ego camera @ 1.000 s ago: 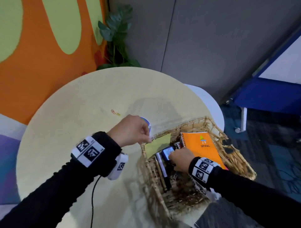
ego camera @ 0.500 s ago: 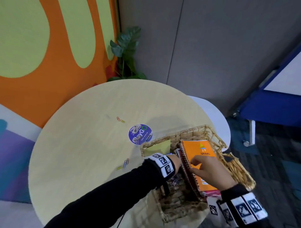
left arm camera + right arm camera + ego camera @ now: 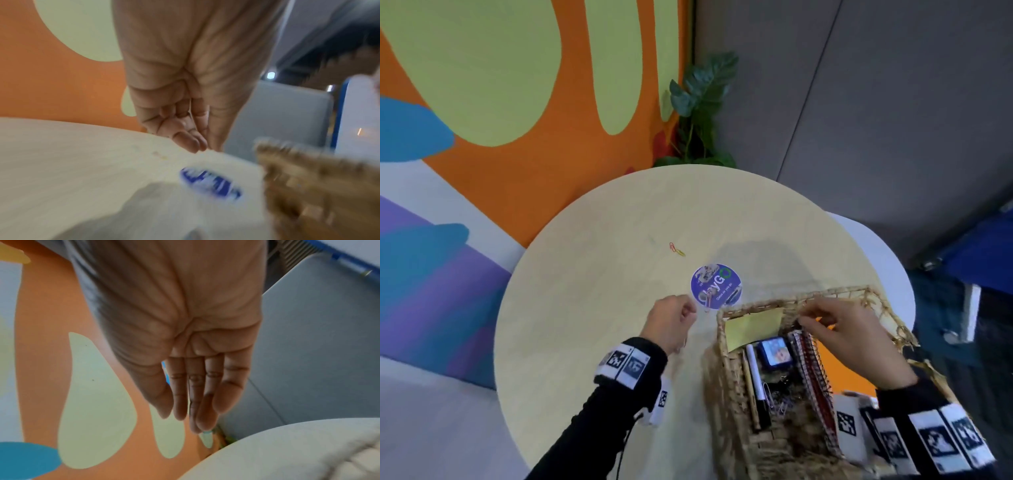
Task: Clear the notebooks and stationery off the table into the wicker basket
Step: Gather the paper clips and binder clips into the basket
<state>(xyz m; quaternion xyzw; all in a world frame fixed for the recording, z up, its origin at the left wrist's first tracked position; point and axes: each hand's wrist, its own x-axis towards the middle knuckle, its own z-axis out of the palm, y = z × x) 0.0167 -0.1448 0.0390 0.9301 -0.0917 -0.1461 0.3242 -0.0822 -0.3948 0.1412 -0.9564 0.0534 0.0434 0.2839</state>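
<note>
A wicker basket (image 3: 825, 293) stands on the round pale table (image 3: 602, 274) at the front right. In it lie a yellow sticky pad (image 3: 751, 327), a white marker (image 3: 755, 373), a small blue item (image 3: 775, 353), spiral notebooks (image 3: 811, 373) and an orange notebook (image 3: 842, 366). My right hand (image 3: 811, 318) hovers over the far end of the basket with straight, empty fingers (image 3: 185, 417). Just left of the basket, my left hand (image 3: 690, 311) is above the table with loosely curled fingers (image 3: 195, 146); I see nothing in it. On the table remain a round blue sticker (image 3: 715, 284) and two paper clips (image 3: 676, 248).
A potted plant (image 3: 698, 109) stands behind the table against the orange wall. A white round surface (image 3: 876, 257) sits behind the basket at the right. The basket's rim (image 3: 308, 170) is close to my left hand. More clips peek from under my left hand (image 3: 683, 342).
My left hand has come out of the basket and moved left over the table. My right hand has moved off the orange notebook towards the basket's far end.
</note>
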